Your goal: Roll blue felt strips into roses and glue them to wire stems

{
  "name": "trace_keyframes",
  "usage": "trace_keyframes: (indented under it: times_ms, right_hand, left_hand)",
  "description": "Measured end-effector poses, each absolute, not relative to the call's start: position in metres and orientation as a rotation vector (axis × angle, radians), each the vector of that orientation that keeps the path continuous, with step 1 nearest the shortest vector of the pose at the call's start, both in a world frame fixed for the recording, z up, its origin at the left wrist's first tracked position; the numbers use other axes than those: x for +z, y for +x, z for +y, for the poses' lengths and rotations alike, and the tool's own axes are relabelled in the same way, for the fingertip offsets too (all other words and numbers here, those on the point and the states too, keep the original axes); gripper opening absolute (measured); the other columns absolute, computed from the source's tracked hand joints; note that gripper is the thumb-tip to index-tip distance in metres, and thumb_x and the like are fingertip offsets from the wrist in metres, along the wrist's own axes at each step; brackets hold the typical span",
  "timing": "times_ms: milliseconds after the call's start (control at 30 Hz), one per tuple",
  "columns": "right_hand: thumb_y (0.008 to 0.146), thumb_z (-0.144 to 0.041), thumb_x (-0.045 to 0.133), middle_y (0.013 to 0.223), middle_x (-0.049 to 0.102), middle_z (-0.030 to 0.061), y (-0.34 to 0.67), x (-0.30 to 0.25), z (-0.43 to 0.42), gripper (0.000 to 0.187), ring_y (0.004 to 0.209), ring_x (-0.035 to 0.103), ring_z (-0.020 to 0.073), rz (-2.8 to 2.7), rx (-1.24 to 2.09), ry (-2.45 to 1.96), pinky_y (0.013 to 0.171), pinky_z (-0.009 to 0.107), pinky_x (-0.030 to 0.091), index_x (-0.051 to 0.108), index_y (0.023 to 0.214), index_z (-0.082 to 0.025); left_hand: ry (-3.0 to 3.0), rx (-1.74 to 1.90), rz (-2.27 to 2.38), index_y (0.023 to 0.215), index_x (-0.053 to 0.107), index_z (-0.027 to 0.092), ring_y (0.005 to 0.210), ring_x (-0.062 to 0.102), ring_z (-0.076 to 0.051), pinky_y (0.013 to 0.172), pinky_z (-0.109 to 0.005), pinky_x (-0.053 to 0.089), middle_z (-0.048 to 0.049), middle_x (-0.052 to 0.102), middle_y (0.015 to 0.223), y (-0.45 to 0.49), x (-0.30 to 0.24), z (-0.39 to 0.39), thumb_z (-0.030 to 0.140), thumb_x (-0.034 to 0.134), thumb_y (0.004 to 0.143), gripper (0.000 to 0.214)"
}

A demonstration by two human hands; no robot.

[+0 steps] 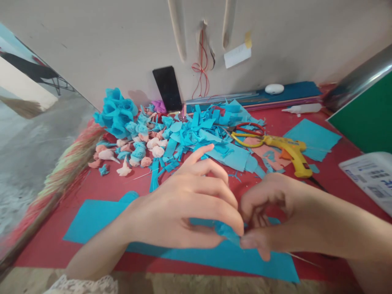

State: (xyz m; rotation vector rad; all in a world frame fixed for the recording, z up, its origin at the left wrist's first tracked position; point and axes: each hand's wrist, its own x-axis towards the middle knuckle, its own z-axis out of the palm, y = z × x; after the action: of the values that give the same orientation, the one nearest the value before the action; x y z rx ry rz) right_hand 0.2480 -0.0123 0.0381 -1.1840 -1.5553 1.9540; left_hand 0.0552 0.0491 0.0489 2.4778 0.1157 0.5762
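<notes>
1. Blue paper piece [226, 232], small and crumpled, is held between the two hands, near the middle of the front edge of the worktop [52, 255].
2. Left hand [190, 204] keeps a narrow pinch on it with thumb and forefinger; the little finger stands away, pointing to the far edge.
3. Right hand [272, 212] is also closed small, its thumb and fingertips on the other end. What its curled fingers cover, I cannot tell.
4. For doing this well, I would advise a light and even pinch: so thin a material could tear or flatten. One hand should hold firm while the other shapes.
5. Below the hands, a long blue sheet [94, 218] lies along the front edge, smooth and flat, with straight cut sides.
6. Toward the far left corner are small paper flowers [139, 151], pink and blue, tightly rolled, some with pointed ends; behind them a blue bunch [116, 112] has wide, ruffled cups.
7. Toward the middle of the far edge, a heap of scraps [196, 126] is loose and curly.
8. Right of it, scissors [248, 132] with red and yellow handles touch or nearly touch a yellow plastic glue gun [290, 151]. I judge that elbows should stay clear of this gun, in case it is hot.
</notes>
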Motion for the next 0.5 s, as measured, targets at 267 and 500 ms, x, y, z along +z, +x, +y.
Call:
trace_keyframes:
  times_ms: [267,500]
  right_hand:
    - [0.064,-0.033,0.074,0.061,0.059,-0.0052,0.253,0.042,-0.011,0.017,0.049,0.048,0.008,-1.842,1.295,-1.305,0.042,0.015,0.037,0.064,0.07,-0.021]
    - [0.076,-0.053,0.06,0.087,0.064,-0.0072,0.269,0.055,-0.016,0.021,0.075,0.058,0.0158,-1.738,0.331,-1.63,0.06,0.024,0.045,0.063,0.083,-0.033]
  left_hand:
    - [2.654,0.63,0.224,0.082,0.06,0.024,0.091,0.052,-0.014,0.113,-0.045,0.006,0.0065,0.067,0.084,0.047,0.054,0.049,0.016,0.057,0.078,0.01]
    - [2.837,0.799,0.332,0.082,0.058,0.024,0.09,0.05,-0.014,0.113,-0.048,0.005,0.0074,0.066,0.079,0.042,0.055,0.05,0.013,0.058,0.077,0.012]
